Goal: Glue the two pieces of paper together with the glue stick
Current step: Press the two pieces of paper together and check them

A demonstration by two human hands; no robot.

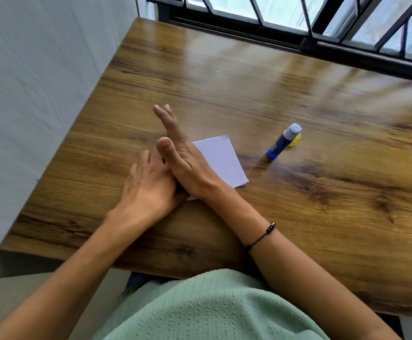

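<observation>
White paper (221, 159) lies flat on the wooden table (298, 192), and a second edge peeks out under its near corner. My right hand (183, 160) rests edge-down on the paper's left part, fingers straight and pointing away. My left hand (146, 190) lies just left of it, palm down with fingers spread, touching the right hand. Both hands hide the paper's left part. A blue glue stick (283, 141) stands uncapped to the right of the paper, with its white glue tip showing. Its yellow cap (295, 141) lies behind it.
A white wall (40, 94) runs along the table's left edge. A dark-framed window (322, 25) lines the far edge. A black cord bracelet (265, 235) is on my right wrist.
</observation>
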